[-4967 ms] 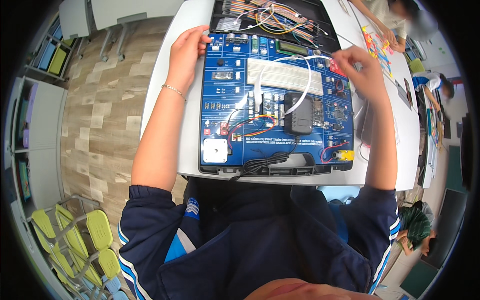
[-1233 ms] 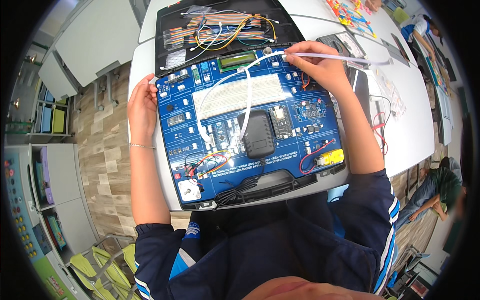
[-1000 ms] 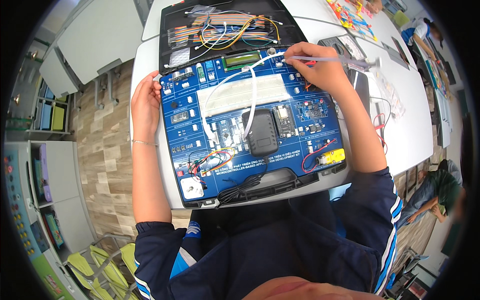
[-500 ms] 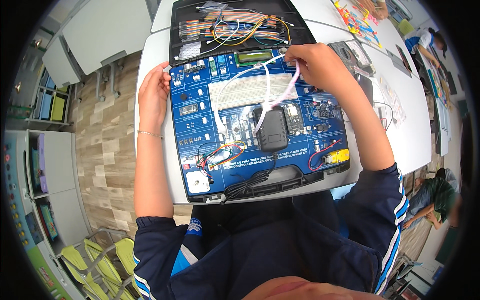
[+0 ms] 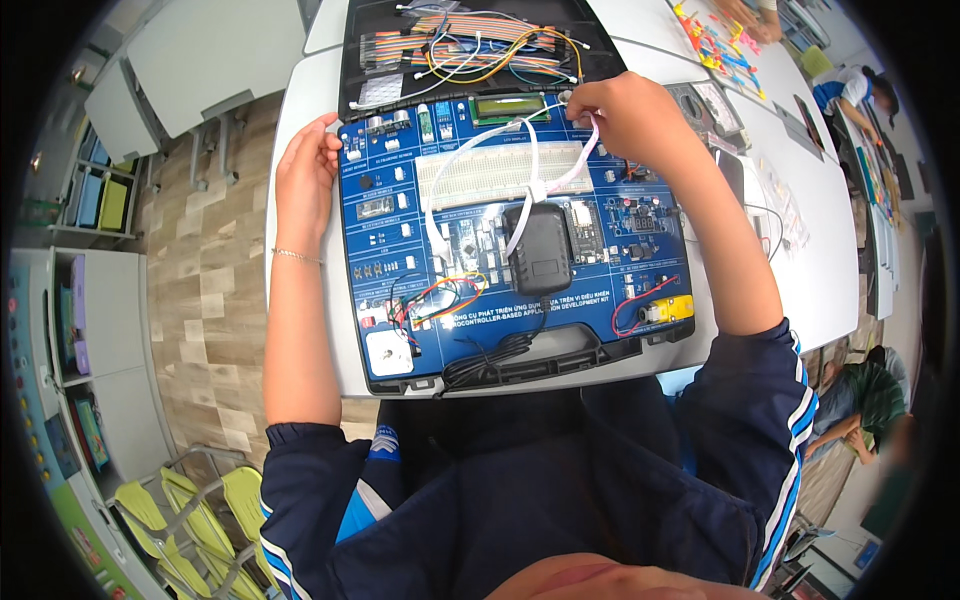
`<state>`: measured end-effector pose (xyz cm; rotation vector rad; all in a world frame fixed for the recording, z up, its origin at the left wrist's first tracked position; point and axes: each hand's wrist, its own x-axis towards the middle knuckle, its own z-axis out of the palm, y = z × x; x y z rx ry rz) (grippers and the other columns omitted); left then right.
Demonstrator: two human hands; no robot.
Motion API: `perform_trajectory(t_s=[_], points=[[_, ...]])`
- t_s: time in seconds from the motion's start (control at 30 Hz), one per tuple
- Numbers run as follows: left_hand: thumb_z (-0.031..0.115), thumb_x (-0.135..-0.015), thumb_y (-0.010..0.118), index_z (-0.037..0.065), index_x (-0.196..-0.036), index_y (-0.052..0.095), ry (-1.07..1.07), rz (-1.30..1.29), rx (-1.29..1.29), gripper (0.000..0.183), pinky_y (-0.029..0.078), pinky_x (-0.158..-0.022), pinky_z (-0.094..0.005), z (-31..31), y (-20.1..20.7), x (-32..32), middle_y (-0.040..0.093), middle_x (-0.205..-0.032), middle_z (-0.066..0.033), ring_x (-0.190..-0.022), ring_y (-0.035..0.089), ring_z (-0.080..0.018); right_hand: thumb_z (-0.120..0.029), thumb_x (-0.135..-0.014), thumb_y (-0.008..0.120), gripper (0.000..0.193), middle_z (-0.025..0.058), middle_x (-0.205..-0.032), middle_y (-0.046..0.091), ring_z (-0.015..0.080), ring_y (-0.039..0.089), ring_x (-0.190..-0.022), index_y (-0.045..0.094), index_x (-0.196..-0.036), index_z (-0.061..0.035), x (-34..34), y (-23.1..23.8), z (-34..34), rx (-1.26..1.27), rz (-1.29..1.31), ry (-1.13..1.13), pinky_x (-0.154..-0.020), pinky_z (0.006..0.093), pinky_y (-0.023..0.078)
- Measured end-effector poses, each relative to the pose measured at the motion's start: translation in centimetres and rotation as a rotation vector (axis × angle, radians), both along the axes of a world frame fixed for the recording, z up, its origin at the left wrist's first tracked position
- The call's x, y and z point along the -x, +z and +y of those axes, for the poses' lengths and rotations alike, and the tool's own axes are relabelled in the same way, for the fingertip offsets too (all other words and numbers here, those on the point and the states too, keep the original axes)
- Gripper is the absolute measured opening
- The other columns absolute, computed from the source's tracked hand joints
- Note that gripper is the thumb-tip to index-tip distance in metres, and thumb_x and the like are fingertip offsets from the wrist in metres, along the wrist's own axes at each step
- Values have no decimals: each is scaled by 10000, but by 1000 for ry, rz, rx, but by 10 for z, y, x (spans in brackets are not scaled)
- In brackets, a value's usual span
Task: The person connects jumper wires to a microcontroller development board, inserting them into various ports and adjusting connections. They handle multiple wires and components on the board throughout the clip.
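Right grip pinching white cable (flat, curving).

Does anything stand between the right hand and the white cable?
Nothing visible does: the right hand holds the white cable over the blue board's upper right part. The grip itself is partly hidden behind the hand.

left hand loosely curled, right hand pinching

Wood-look floor sweeps down the left, lime-green chairs bunch at the lower corner, grey cabinets behind, pale table up top!
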<state>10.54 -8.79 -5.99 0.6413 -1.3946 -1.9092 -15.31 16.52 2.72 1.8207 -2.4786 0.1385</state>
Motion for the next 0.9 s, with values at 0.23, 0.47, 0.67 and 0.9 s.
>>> perform_trajectory(t_s=[0.23,0.47,0.67,0.9], points=[[204,-1021,530,-37,-1243,597,-2,10,20,335,437,-738,-205,-3,-4,-1,578,-839,12,-778,510,-64,-32,-758,659,269,100,-855,722,307,700,-814,747,-966,-177,-5,-3,-7,12,145,78,-708,423,553],[184,-1019,509,-30,-1234,609,-10,4,24,320,444,-746,-211,-4,-4,-1,585,-836,16,-772,508,-63,-22,-765,683,218,91,-930,712,280,685,-909,735,-949,-128,-24,-7,29,326,-52,175,-776,392,554],[187,-1012,511,-30,-1229,610,-11,7,40,322,447,-743,-210,-3,-5,0,589,-823,17,-762,512,-61,47,-760,672,319,98,-1014,718,272,663,-958,726,-1056,-60,-71,33,48,473,-189,507,-869,392,519],[198,-1007,530,-23,-1221,622,-16,27,51,321,456,-743,-208,-3,-5,1,597,-830,16,-763,519,-59,46,-864,621,451,74,-844,639,190,603,-789,639,-1300,-69,-73,23,26,671,-159,446,-737,297,468]])
